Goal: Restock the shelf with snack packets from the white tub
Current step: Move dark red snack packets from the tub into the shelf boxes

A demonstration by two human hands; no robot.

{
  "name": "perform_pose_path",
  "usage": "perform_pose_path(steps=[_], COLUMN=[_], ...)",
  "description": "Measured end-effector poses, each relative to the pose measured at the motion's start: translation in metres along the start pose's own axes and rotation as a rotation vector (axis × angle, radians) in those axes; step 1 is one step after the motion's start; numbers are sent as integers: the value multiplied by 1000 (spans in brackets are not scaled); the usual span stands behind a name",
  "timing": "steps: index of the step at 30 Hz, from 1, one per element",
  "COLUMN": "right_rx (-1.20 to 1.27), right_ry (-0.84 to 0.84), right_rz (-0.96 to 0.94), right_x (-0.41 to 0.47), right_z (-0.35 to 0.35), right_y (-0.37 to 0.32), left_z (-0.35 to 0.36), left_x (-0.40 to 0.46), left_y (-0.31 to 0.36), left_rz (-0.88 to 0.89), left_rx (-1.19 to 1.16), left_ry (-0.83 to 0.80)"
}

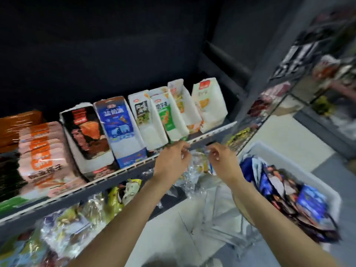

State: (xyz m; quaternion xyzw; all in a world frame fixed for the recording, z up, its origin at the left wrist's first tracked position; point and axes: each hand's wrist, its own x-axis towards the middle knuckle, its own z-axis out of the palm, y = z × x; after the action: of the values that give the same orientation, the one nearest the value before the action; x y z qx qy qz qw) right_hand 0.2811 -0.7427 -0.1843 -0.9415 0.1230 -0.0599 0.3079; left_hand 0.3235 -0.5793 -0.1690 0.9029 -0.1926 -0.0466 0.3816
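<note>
From the head view, my left hand (173, 160) and right hand (221, 158) each pinched a clear wrapped packet (196, 166) just below the shelf (212, 134) edge. The tub (269, 151) sat right, full. I judged the slippery wrap could slide free.

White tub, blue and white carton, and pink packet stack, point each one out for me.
white tub (273, 152), head view, bare far rim.
blue and white carton (120, 130), head view, middle of its front face.
pink packet stack (41, 155), head view, top packet's orange label.
</note>
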Motion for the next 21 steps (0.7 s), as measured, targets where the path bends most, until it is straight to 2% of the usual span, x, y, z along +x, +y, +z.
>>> perform_pose_path(steps=[4,12,16,19,21], right_rx=[-56,-126,-37,-109,-210], right_ry=[-15,-68,-179,-415,-466], right_rz=[260,479,474,418,372], right_x=[-30,-57,-61,-65,-66], right_z=[-43,-96,-100,-99,-98], right_y=[101,261,305,320,325], left_z=[93,243,280,303,314], left_x=[8,20,33,44,51], left_y=[54,126,148,155,154], left_rz=[-26,126,185,232,207], left_rx=[13,174,298,531,660], left_ry=[-188,-483,-599,-694,-748])
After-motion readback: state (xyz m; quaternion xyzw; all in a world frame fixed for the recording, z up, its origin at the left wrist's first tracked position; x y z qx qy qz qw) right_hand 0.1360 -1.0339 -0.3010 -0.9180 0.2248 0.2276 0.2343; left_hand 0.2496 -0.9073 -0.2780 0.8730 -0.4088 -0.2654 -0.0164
